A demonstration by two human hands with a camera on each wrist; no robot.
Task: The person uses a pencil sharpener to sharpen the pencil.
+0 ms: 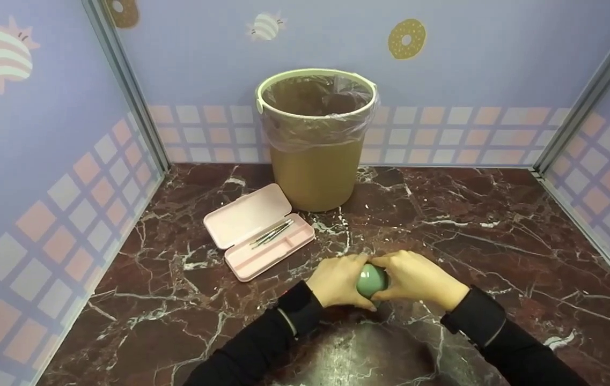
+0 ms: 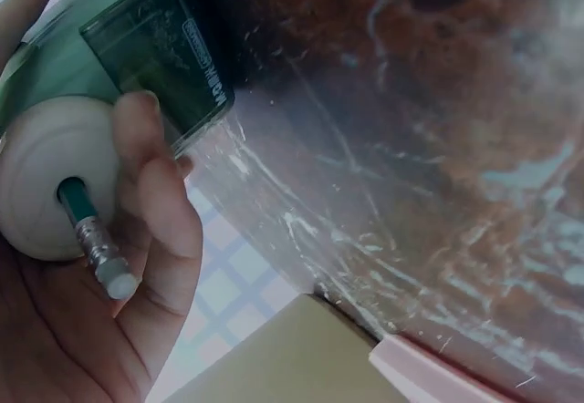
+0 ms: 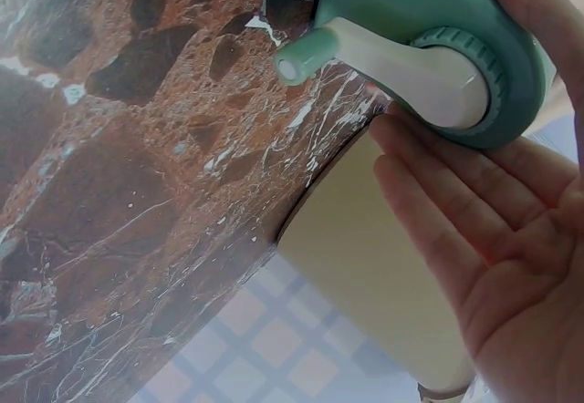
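Note:
A green crank pencil sharpener (image 1: pixel 370 281) is held between both hands above the front middle of the table. My left hand (image 1: pixel 338 281) wraps its near side, fingers and thumb bent round the body. From the sharpener's pale round front sticks a green pencil (image 2: pixel 96 243), its white eraser end outward, close to the left palm. A dark see-through shavings drawer (image 2: pixel 160 52) shows beside the fingertips. My right hand (image 1: pixel 417 279) grips the opposite side between thumb and fingers. Beside those fingers is the white crank (image 3: pixel 401 66) with its green knob; no finger is on the knob.
An open pink pencil case (image 1: pixel 248 220) lies left of the hands, with several pencils (image 1: pixel 273 234) in it. Behind it stands a tan bin (image 1: pixel 315 177) lined with a clear bag. Patterned panels (image 1: pixel 460 128) enclose the marbled table (image 1: pixel 476 214) at the back and sides.

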